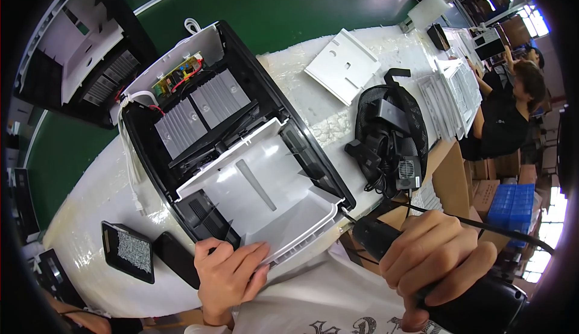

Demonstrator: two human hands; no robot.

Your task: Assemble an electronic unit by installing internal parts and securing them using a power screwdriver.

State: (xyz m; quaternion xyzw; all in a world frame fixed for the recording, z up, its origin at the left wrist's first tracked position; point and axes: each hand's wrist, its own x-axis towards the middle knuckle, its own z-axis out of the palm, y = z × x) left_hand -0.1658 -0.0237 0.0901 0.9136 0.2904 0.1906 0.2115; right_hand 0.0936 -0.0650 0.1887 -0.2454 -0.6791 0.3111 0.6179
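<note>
A black appliance housing (pixel 241 59) lies open on the table before me, with metal-finned blocks (pixel 202 108) and a small circuit board (pixel 175 80) with red wires inside. In its near part sits a white plastic tray-like part (pixel 259 180). My left hand (pixel 226 276) has its bent fingers over the near-left edge of this part, gripping it. With my right hand (pixel 437 258) I hold a black power screwdriver (pixel 377 237), fingers wrapped round its body. Its thin bit points at the housing's near-right corner; whether it sits on a screw is too small to tell.
At left stand a black tray of small screws (pixel 134 251) and another black tray (pixel 175 255). A white panel (pixel 342 65) and a black mesh bag of power adapters (pixel 392 135) lie to the right. A cardboard box (pixel 449 177) stands beyond; a co-worker (pixel 503 104) works farther off.
</note>
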